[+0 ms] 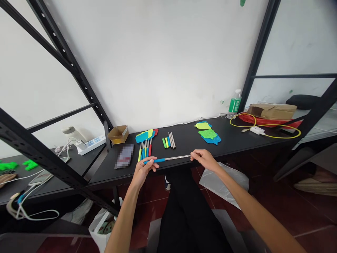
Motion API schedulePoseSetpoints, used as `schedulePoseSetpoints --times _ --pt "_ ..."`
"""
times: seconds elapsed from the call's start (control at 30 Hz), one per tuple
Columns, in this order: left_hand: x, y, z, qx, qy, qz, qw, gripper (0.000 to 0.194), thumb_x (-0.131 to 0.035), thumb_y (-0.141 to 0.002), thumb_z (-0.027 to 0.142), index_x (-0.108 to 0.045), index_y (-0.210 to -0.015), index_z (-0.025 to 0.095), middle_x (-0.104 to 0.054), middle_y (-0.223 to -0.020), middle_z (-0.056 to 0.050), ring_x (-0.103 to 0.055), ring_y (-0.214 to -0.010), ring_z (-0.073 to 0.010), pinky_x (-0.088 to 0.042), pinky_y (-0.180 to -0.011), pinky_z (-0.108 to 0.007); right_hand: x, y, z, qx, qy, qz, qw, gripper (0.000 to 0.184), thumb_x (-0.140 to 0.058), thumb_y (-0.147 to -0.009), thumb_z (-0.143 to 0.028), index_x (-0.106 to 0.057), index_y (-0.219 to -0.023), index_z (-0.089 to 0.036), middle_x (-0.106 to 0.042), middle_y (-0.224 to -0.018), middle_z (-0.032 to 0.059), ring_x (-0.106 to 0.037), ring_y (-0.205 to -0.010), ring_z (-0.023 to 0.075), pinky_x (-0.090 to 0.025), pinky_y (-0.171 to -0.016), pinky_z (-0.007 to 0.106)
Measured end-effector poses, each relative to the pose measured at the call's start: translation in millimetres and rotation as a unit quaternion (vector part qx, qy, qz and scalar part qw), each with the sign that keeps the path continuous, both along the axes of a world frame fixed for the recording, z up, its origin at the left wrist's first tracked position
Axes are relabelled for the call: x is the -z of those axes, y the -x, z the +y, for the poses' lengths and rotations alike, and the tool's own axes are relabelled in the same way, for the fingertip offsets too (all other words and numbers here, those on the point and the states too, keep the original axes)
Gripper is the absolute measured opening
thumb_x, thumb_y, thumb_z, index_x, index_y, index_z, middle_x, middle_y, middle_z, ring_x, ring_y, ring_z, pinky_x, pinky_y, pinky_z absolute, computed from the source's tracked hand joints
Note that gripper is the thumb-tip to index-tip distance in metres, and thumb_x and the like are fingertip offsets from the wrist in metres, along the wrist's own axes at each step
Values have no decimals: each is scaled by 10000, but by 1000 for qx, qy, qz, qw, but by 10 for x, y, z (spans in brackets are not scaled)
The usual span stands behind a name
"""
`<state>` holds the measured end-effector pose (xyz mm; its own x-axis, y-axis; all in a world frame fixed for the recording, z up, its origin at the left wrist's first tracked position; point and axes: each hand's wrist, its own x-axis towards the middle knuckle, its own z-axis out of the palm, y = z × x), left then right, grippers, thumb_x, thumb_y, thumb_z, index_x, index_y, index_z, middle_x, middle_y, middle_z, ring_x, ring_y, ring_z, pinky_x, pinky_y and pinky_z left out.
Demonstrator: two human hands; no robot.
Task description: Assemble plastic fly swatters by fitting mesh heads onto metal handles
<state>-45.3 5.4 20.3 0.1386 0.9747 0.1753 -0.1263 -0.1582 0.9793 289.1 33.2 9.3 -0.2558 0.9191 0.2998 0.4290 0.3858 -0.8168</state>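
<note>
A telescopic metal rod with a blue handle (160,160) is held level above the front edge of the black table. My left hand (144,169) grips the blue handle, and my right hand (204,159) pinches the far end of the thin silver shaft. Beyond my hands lie loose green, yellow and blue handle sleeves (166,142) beside several metal rods (172,140). Left of these are assembled fly swatters (143,137) with coloured heads and handles. To the right rest loose fly swatter heads (209,135) in green and blue, with a yellow-green one (203,125) behind.
A small open cardboard box (118,135) stands at the back left, with a blurred flat packet (124,156) before it. A water bottle (234,104) and a yellow cable (279,136) are at the right. Black metal shelf posts (79,73) frame the table.
</note>
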Motion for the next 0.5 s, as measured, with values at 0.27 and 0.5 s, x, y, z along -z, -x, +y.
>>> schedulePoseSetpoints --times 0.27,0.5 --pt "-12 -6 -6 -8 -2 6 1000 377 -746 -835 436 -730 -1034 116 -734 -774 -94 -599 -613 -154 -488 -628 -283 47 -13 26 1 -7 25 1000 261 -652 -827 -472 -641 -958 -247 -708 -841 1 -506 -614 144 -404 -648 295" --pt "11 11 5 2 -2 10 1000 367 -737 -851 421 -727 -1056 116 -737 -778 -92 -607 -626 -146 -492 -641 -270 15 12 6 -9 3 16 1000 351 -564 -897 -527 -680 -793 -213 -707 -738 19 -536 -609 159 -367 -606 288"
